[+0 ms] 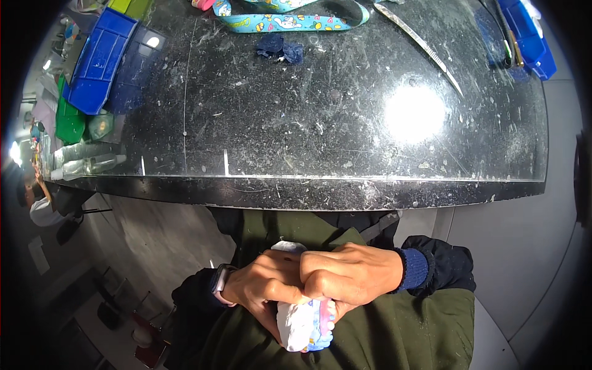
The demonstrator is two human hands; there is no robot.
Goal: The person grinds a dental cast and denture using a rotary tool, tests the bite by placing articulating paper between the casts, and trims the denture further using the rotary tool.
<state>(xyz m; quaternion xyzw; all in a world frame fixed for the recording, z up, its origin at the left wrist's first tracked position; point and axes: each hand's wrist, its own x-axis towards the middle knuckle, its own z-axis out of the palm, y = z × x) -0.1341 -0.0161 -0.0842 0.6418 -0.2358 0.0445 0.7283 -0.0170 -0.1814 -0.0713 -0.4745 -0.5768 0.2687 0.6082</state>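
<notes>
Both my hands are down in my lap, below the front edge of a dark glossy table (320,191). My left hand (262,287) and my right hand (348,271) are wrapped together around a white plaster dental cast (299,327) with pink and blue parts at its lower end. The cast sticks out below my fingers, and a bit of it shows above them. A watch (220,280) is on my left wrist. My right cuff is dark blue.
On the table lie crumpled dark blue bits (280,48), a patterned blue lanyard (290,21), a long metal blade (419,44), blue trays at the left (98,61) and the far right (527,34), and a green box (68,120). Another person sits at the far left (40,206).
</notes>
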